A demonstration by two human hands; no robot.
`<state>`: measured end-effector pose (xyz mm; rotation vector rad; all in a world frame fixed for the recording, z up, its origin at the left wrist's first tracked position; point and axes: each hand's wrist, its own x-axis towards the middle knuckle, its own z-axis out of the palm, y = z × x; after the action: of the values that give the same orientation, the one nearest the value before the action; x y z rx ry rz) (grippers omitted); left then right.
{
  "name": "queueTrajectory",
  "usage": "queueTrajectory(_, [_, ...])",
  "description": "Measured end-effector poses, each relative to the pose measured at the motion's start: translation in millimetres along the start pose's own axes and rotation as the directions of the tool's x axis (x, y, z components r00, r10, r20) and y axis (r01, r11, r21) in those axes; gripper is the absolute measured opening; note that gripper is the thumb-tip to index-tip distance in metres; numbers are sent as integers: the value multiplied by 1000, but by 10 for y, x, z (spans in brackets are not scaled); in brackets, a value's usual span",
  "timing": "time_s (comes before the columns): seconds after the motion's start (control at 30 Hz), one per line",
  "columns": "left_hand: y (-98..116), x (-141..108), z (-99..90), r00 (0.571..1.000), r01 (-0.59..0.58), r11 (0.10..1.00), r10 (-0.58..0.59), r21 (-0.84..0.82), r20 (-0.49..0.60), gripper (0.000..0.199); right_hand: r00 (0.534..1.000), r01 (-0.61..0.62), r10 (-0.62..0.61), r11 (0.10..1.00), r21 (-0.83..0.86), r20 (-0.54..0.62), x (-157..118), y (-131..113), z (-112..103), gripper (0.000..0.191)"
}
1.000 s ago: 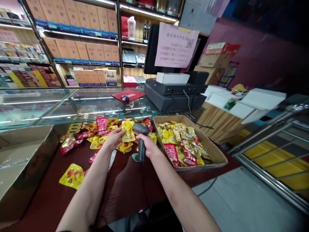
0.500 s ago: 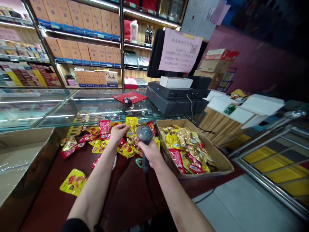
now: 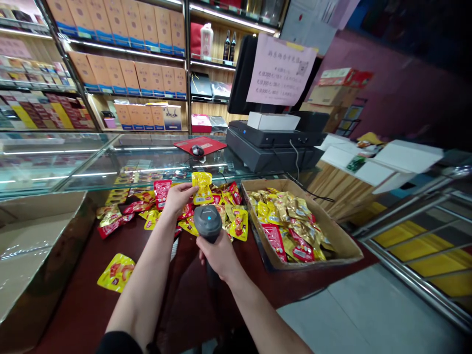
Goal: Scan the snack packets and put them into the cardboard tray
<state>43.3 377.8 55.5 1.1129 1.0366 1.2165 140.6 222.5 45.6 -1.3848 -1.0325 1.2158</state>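
A glossy yellow rectangular packet (image 3: 202,187) is pinched at its left edge by the fingers of the left hand (image 3: 179,199), beyond a dark-grey pistol-shaped scanner (image 3: 208,223) grasped in the right hand (image 3: 219,255). The packet is best held flat, any printed code uncovered and squarely facing the scanner.

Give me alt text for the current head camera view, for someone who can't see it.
A person's left hand holds a yellow packet, the right hand a dark handheld scanner. Loose packets lie on a dark red table, left of an open cardboard box of more packets.
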Motion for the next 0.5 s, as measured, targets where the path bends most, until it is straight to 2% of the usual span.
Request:
queueTrajectory(0.27, [13,-10,-15,1000,-9,1000,9,11,7,48,999,35,-35,999,-26,-7,3,-25,-6,20])
queueTrajectory(0.5, [47,-50,35,1000,19,1000,-19,9,-1,46,999,35,-35,999,23,-19,46,-25,-11,21])
